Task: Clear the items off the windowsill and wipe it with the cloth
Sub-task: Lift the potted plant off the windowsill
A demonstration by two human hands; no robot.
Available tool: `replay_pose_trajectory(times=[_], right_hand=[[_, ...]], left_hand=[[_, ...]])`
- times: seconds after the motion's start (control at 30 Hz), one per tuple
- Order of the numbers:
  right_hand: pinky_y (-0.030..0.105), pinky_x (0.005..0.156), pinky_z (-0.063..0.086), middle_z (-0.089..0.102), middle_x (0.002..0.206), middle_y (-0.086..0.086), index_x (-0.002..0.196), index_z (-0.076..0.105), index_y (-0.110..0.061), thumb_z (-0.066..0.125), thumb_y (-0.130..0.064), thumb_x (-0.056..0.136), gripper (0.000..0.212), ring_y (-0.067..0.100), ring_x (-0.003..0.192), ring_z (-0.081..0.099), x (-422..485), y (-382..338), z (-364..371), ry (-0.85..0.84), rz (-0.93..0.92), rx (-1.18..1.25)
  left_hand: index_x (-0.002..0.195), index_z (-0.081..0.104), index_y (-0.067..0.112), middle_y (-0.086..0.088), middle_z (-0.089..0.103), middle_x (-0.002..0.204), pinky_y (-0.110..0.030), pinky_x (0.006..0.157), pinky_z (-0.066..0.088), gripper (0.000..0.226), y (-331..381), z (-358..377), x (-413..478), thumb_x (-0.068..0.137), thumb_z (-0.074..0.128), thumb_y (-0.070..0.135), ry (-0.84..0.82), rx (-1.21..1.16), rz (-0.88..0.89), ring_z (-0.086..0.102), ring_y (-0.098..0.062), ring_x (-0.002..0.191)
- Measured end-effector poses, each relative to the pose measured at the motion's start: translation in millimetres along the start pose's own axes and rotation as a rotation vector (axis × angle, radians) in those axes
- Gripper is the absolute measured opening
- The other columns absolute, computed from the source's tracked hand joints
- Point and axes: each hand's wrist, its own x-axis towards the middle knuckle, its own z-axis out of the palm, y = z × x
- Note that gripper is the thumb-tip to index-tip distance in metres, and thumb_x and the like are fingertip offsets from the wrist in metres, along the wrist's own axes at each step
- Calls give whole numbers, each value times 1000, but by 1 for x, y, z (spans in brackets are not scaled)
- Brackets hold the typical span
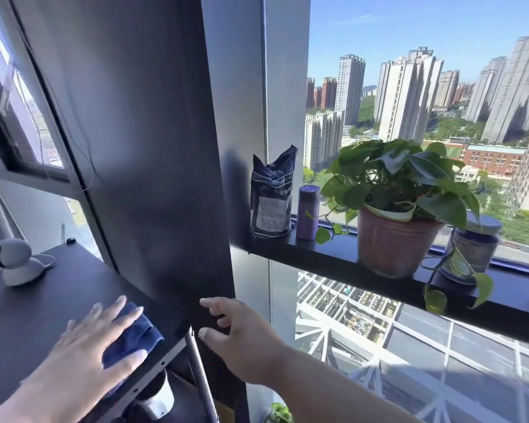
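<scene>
Your left hand [95, 343] lay flat, fingers spread, pressing the blue cloth [133, 334] onto the dark tabletop [28, 315], near its right edge. Your right hand [239, 340] was open and empty, fingers curled loosely, hovering by the dark pillar [153, 148]. The windowsill [333, 254] sat to the right, well apart from the cloth, holding a dark bag [272, 196], purple roll [308, 212], potted plant [394, 239] and jar [474, 248]. A small white camera [14, 261] stood on the tabletop.
</scene>
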Motion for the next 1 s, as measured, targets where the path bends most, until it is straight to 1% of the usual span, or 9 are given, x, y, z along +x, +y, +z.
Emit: replay_pose_trajectory(times=[0.07, 0.17, 0.37, 0.5, 0.6, 0.67, 0.73, 0.9, 1.0], right_hand=[[18, 94, 46, 60, 130, -24, 139, 48, -58, 63, -58, 89, 52, -4, 114, 59, 0, -2, -21, 47, -4, 46], [21, 89, 51, 65, 122, -21, 136, 56, -54, 66, -53, 92, 45, -4, 103, 63, -3, -7, -59, 165, 1, 130], [24, 83, 56, 70, 112, -17, 129, 62, -53, 66, -50, 95, 35, -2, 95, 68, -35, -4, -132, 310, 32, 196], [24, 80, 56, 75, 96, -14, 115, 70, -47, 61, -60, 86, 33, 3, 90, 70, -73, 3, -175, 477, 46, 219], [29, 77, 55, 75, 97, -19, 104, 71, -38, 60, -59, 87, 29, 2, 89, 70, -105, 13, -200, 666, 61, 173], [25, 74, 54, 75, 98, -18, 103, 68, -36, 63, -54, 89, 23, 1, 89, 70, -119, 20, -215, 786, 64, 107], [24, 77, 53, 72, 105, -15, 115, 62, -38, 66, -57, 84, 37, 2, 97, 68, -126, 27, -228, 861, 114, 26], [33, 104, 42, 38, 164, 1, 164, 19, -27, 63, -86, 55, 131, 18, 142, 44, -114, 38, -245, 787, 323, -116], [20, 88, 39, 52, 147, -7, 161, 17, -36, 69, -82, 53, 128, 1, 118, 51, -98, 38, -253, 739, 320, -77]], left_hand=[[151, 45, 62, 48, 33, 157, -31, 127, 23, 65, 41, -10, 8, 89, 53, 80, 21, -263, 44, 20, 18, 153], [138, 61, 56, 48, 59, 137, -18, 103, 43, 47, 105, -24, 29, 93, 61, 70, -6, -657, 135, 44, 30, 129], [117, 81, 28, 7, 82, 120, -32, 105, 49, 42, 197, -20, 68, 93, 56, 51, -63, -1048, 187, 72, -5, 114], [100, 85, 19, -12, 84, 104, -39, 92, 56, 50, 244, -9, 84, 95, 52, 55, -191, -1163, 208, 77, -19, 95], [95, 84, 20, -5, 84, 94, -36, 83, 57, 39, 281, 6, 96, 93, 62, 52, -237, -1142, 214, 75, -18, 87], [103, 81, 24, 2, 84, 97, -30, 81, 56, 21, 301, 19, 106, 96, 72, 42, -253, -1092, 196, 77, -18, 96], [122, 73, 27, 4, 82, 108, -24, 83, 54, 29, 318, 31, 117, 96, 76, 38, -311, -1093, 175, 75, -15, 108], [138, 62, 26, 13, 75, 126, -37, 102, 50, 68, 357, 45, 141, 79, 84, 49, -380, -1111, 183, 66, -6, 114], [141, 56, 23, 13, 70, 129, -23, 89, 48, 76, 371, 50, 154, 77, 92, 42, -302, -1121, 153, 62, 0, 112]])
